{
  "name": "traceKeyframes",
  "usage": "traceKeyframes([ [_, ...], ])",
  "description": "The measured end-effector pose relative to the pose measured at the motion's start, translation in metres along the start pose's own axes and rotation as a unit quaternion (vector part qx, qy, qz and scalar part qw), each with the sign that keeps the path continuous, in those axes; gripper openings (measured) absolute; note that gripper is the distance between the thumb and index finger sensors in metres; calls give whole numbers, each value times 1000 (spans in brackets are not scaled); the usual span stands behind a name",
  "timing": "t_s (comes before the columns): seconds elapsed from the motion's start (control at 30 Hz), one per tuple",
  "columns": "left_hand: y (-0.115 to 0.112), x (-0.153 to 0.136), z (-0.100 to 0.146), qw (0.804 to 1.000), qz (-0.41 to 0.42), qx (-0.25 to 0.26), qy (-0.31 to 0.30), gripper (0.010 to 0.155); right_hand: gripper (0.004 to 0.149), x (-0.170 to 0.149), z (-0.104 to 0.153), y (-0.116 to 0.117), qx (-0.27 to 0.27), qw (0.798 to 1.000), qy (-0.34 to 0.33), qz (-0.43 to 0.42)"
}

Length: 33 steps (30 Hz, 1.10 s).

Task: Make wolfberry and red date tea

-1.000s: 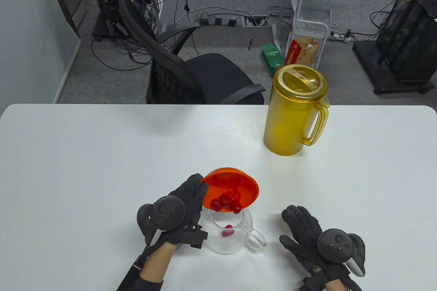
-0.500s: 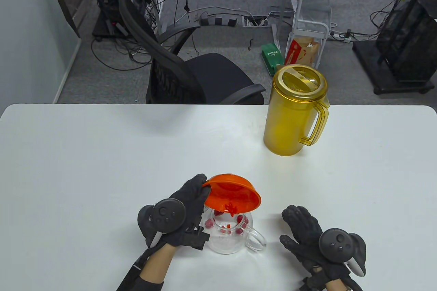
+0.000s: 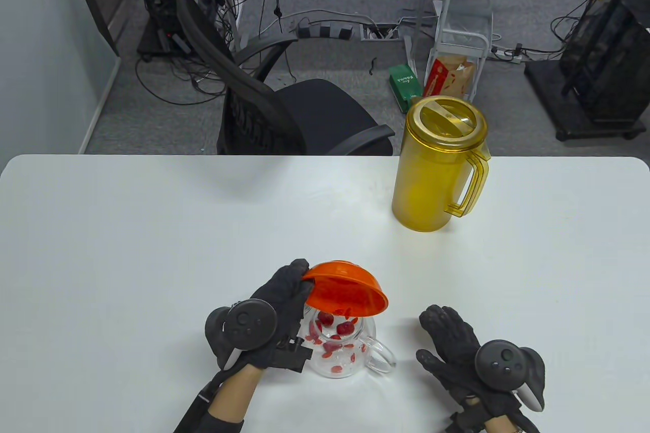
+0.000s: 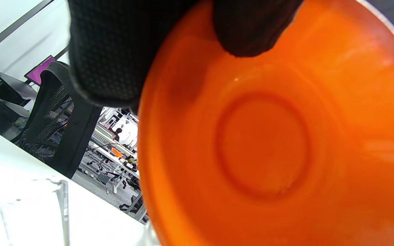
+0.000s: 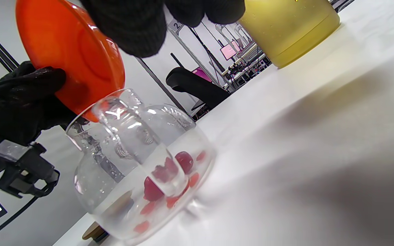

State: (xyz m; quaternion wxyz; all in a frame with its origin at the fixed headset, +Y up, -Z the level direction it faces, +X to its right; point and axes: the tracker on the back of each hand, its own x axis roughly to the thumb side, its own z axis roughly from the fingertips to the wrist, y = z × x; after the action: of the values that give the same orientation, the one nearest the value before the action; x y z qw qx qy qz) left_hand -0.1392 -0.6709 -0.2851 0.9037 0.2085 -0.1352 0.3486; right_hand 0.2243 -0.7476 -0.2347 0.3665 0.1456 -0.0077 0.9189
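My left hand point(image 3: 277, 311) grips an orange plastic bowl point(image 3: 350, 291) by its rim and holds it tipped steeply over the mouth of a clear glass teapot point(image 3: 340, 352). Red dates and wolfberries point(image 3: 337, 336) lie in the bottom of the teapot, also seen in the right wrist view point(image 5: 164, 177). In the left wrist view the bowl point(image 4: 279, 143) looks bare inside. My right hand point(image 3: 452, 346) rests on the table right of the teapot's handle point(image 3: 381, 354), holding nothing. A yellow lidded pitcher point(image 3: 436, 169) stands at the back right.
The white table point(image 3: 152, 230) carries only the teapot and the pitcher. A black office chair point(image 3: 284, 108) stands beyond the table's far edge. Cables and stands cover the floor behind.
The bowl has tipped further over the teapot. The dates and wolfberries have slid out of it and dropped into the teapot. The right hand has not moved.
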Motion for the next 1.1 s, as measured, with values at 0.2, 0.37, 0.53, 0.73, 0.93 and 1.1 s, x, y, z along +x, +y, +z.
traceKeyframes([
  [0.2, -1, 2, 2, 1000, 3, 4, -4, 38, 71, 0, 0, 0, 0, 1000, -2, 0],
  [0.37, 0, 1, 1, 1000, 6, 3, 0, 38, 72, 0, 0, 0, 0, 1000, -2, -1],
  [0.53, -3, -3, -1, 999, 24, -20, 25, 40, 71, 0, 0, 0, -1, 1000, -2, -2],
  [0.73, -1, -10, -5, 995, 58, -21, 77, 42, 71, -1, 0, 0, 0, 1000, -2, -3],
  [0.93, 23, -32, -20, 983, 120, 6, 141, 44, 72, -1, 0, 0, 1, 1000, 1, -3],
  [1.1, 49, -71, -43, 968, 116, 9, 223, 45, 72, -1, 1, -2, -4, 1000, 4, -6],
])
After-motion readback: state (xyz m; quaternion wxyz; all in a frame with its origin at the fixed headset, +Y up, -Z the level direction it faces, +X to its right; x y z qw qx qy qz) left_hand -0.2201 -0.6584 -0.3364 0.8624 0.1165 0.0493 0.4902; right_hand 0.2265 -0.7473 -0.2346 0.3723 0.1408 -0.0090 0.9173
